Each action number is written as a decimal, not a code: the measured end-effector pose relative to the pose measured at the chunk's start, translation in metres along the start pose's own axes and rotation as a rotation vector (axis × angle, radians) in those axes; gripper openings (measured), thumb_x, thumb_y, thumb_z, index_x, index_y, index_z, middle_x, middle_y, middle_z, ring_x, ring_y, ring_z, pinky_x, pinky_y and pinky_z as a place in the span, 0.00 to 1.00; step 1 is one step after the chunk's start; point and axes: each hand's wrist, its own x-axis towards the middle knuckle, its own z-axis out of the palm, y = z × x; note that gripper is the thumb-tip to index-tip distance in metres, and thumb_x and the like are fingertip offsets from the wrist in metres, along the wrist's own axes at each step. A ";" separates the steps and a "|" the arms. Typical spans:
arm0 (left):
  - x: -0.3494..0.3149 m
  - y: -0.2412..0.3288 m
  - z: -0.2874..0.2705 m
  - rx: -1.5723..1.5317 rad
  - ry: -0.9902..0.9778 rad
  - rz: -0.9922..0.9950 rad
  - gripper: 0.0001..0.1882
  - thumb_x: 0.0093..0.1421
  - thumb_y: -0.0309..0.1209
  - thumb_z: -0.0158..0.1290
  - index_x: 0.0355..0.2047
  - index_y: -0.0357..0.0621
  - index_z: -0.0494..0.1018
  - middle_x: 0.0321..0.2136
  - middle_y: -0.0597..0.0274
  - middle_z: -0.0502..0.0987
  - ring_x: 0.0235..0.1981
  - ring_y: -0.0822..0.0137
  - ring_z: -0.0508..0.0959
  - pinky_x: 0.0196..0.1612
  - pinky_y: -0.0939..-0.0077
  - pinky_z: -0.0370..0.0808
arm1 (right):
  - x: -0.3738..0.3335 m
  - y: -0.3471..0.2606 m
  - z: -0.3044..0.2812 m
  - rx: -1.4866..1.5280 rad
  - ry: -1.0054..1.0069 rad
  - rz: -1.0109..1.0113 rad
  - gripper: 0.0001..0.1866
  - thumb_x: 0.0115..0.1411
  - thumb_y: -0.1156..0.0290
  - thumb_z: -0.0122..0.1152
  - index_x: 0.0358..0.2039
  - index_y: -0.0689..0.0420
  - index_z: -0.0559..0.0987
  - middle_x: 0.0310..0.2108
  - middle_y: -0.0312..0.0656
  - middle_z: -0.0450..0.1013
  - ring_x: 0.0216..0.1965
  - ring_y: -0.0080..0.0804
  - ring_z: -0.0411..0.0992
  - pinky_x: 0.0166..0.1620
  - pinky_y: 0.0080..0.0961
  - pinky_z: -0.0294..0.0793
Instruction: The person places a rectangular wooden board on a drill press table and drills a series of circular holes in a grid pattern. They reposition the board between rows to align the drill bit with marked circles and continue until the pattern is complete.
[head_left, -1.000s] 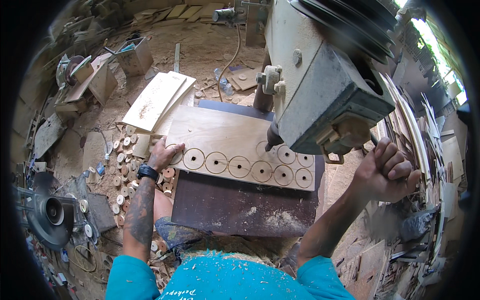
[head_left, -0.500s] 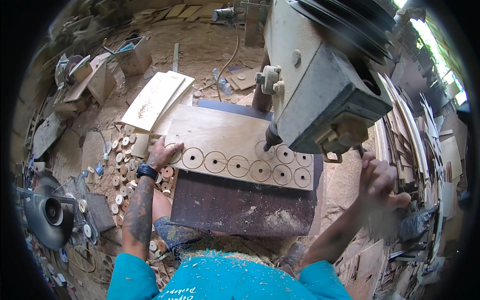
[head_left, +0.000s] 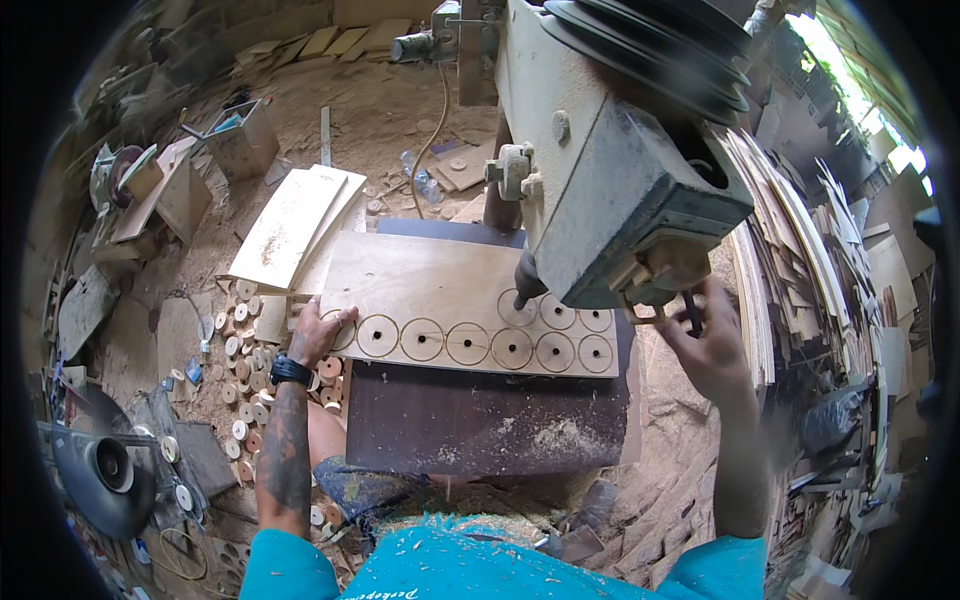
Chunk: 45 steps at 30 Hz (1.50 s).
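A pale plywood board (head_left: 420,275) lies on the dark work table, with a row of ring-shaped grooves along its near edge and part of a second row at the right. Dark holes mark the middles of most rings. My left hand (head_left: 320,332) grips the board's left end, thumb on top. Over the board hangs a dusty grey drill press (head_left: 625,190); its dark chuck (head_left: 527,272) stands low over a ring in the second row. Right of the machine, my right hand (head_left: 710,345) is closed around a dark lever handle (head_left: 692,314).
Sawdust covers the dark table (head_left: 450,420) in patches. Left of it are many loose wooden discs (head_left: 240,345) and stacked pale boards (head_left: 290,225). A fan (head_left: 110,465) stands at the lower left. Tall wood offcuts (head_left: 800,270) lean at the right.
My right hand has come in closer to the drill press, and its forearm is now more upright. My left hand keeps its hold on the board. The whole view has shifted a little.
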 end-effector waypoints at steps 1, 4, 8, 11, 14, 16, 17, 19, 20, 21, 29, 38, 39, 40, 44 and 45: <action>0.001 0.000 0.001 -0.034 -0.012 -0.046 0.30 0.59 0.43 0.64 0.50 0.28 0.71 0.43 0.51 0.80 0.41 0.66 0.80 0.46 0.72 0.77 | 0.001 0.004 -0.001 0.042 -0.109 0.244 0.17 0.60 0.68 0.70 0.44 0.59 0.74 0.34 0.36 0.71 0.34 0.22 0.68 0.38 0.23 0.71; 0.002 0.001 0.001 -0.046 -0.028 -0.073 0.32 0.58 0.44 0.65 0.51 0.28 0.71 0.42 0.51 0.81 0.41 0.67 0.81 0.46 0.73 0.78 | 0.001 0.016 0.000 -0.020 -0.120 0.201 0.20 0.63 0.60 0.67 0.21 0.57 0.71 0.17 0.29 0.63 0.21 0.18 0.60 0.25 0.23 0.58; -0.002 0.010 -0.001 -0.019 -0.028 -0.019 0.33 0.58 0.45 0.65 0.51 0.27 0.71 0.42 0.48 0.81 0.42 0.64 0.81 0.48 0.71 0.77 | -0.001 0.034 0.021 -0.013 0.037 0.097 0.25 0.67 0.58 0.61 0.17 0.60 0.69 0.14 0.30 0.59 0.19 0.19 0.57 0.23 0.27 0.54; -0.005 0.015 -0.003 0.093 0.006 -0.041 0.33 0.58 0.45 0.65 0.51 0.27 0.70 0.43 0.46 0.81 0.44 0.62 0.81 0.49 0.70 0.77 | 0.000 0.047 0.032 0.048 0.077 0.046 0.22 0.69 0.62 0.56 0.21 0.63 0.71 0.14 0.32 0.59 0.18 0.21 0.57 0.23 0.29 0.56; -0.004 0.015 -0.005 0.102 0.005 -0.053 0.34 0.58 0.46 0.64 0.51 0.27 0.70 0.43 0.45 0.81 0.44 0.60 0.81 0.50 0.68 0.76 | -0.002 0.058 0.039 0.022 0.102 0.038 0.19 0.68 0.65 0.55 0.21 0.64 0.72 0.14 0.34 0.60 0.18 0.22 0.58 0.23 0.30 0.57; -0.003 0.013 -0.004 0.051 -0.008 -0.057 0.33 0.58 0.46 0.64 0.51 0.27 0.70 0.43 0.45 0.81 0.44 0.60 0.81 0.50 0.69 0.76 | -0.003 0.066 0.043 -0.013 0.123 0.035 0.17 0.66 0.68 0.54 0.22 0.64 0.73 0.13 0.36 0.62 0.18 0.23 0.59 0.23 0.31 0.57; -0.003 0.011 -0.004 0.045 -0.012 -0.048 0.33 0.57 0.46 0.64 0.51 0.27 0.70 0.43 0.45 0.81 0.44 0.60 0.81 0.50 0.69 0.76 | -0.002 0.070 0.046 -0.064 0.167 -0.067 0.16 0.66 0.68 0.54 0.23 0.65 0.74 0.13 0.37 0.63 0.17 0.24 0.60 0.23 0.31 0.58; -0.002 0.009 -0.004 0.063 0.007 -0.061 0.33 0.57 0.45 0.65 0.51 0.28 0.70 0.42 0.46 0.81 0.43 0.62 0.81 0.50 0.70 0.76 | 0.000 0.079 0.056 -0.188 0.259 -0.229 0.14 0.64 0.70 0.55 0.23 0.65 0.75 0.13 0.40 0.65 0.17 0.27 0.63 0.24 0.31 0.61; -0.001 0.008 -0.003 0.088 0.011 -0.059 0.32 0.57 0.45 0.65 0.50 0.28 0.70 0.42 0.47 0.81 0.43 0.63 0.81 0.50 0.70 0.77 | 0.001 0.084 0.060 -0.101 0.271 -0.231 0.14 0.64 0.70 0.55 0.24 0.65 0.76 0.14 0.41 0.66 0.17 0.29 0.65 0.25 0.31 0.63; 0.000 0.007 -0.003 0.054 -0.003 -0.072 0.32 0.57 0.45 0.65 0.50 0.29 0.70 0.42 0.47 0.81 0.43 0.63 0.81 0.49 0.70 0.77 | 0.001 0.089 0.066 -0.030 0.292 -0.220 0.13 0.63 0.70 0.55 0.24 0.64 0.77 0.15 0.42 0.68 0.19 0.30 0.67 0.26 0.31 0.65; 0.001 0.001 -0.002 0.040 -0.012 -0.075 0.33 0.58 0.45 0.65 0.51 0.29 0.70 0.43 0.47 0.81 0.44 0.62 0.81 0.50 0.69 0.76 | 0.014 0.129 0.093 -0.304 0.451 -0.564 0.12 0.64 0.68 0.59 0.24 0.58 0.78 0.25 0.42 0.74 0.28 0.31 0.74 0.29 0.29 0.69; -0.004 0.005 -0.003 0.145 0.047 -0.026 0.39 0.56 0.52 0.64 0.51 0.24 0.71 0.43 0.42 0.80 0.45 0.55 0.81 0.49 0.65 0.76 | -0.012 0.022 -0.001 0.511 0.202 0.046 0.25 0.71 0.50 0.50 0.44 0.65 0.75 0.44 0.47 0.73 0.17 0.19 0.67 0.17 0.13 0.65; -0.004 0.004 -0.004 0.136 0.034 -0.036 0.39 0.56 0.52 0.64 0.51 0.24 0.71 0.43 0.42 0.80 0.45 0.55 0.81 0.49 0.65 0.76 | -0.013 0.006 -0.020 0.468 0.221 -0.053 0.37 0.70 0.38 0.39 0.54 0.66 0.70 0.49 0.51 0.71 0.17 0.19 0.69 0.14 0.11 0.63; -0.003 0.004 -0.004 0.130 0.016 -0.041 0.39 0.56 0.52 0.64 0.50 0.24 0.71 0.43 0.42 0.80 0.45 0.56 0.81 0.49 0.65 0.76 | -0.009 -0.007 -0.032 0.516 0.330 -0.051 0.42 0.70 0.35 0.32 0.60 0.65 0.65 0.48 0.51 0.71 0.16 0.18 0.68 0.14 0.12 0.62; 0.000 0.006 -0.003 0.072 -0.009 -0.045 0.37 0.56 0.49 0.65 0.51 0.26 0.71 0.43 0.43 0.81 0.43 0.59 0.81 0.49 0.68 0.77 | 0.064 -0.053 -0.081 0.731 0.381 -0.377 0.29 0.73 0.46 0.44 0.60 0.57 0.70 0.48 0.44 0.74 0.32 0.27 0.73 0.42 0.22 0.75; -0.002 0.007 -0.003 0.048 -0.019 -0.061 0.35 0.56 0.47 0.66 0.51 0.27 0.71 0.43 0.44 0.81 0.44 0.60 0.82 0.49 0.69 0.77 | 0.093 -0.060 -0.086 0.660 0.345 -0.410 0.24 0.72 0.53 0.47 0.59 0.57 0.71 0.48 0.45 0.75 0.35 0.29 0.75 0.44 0.23 0.76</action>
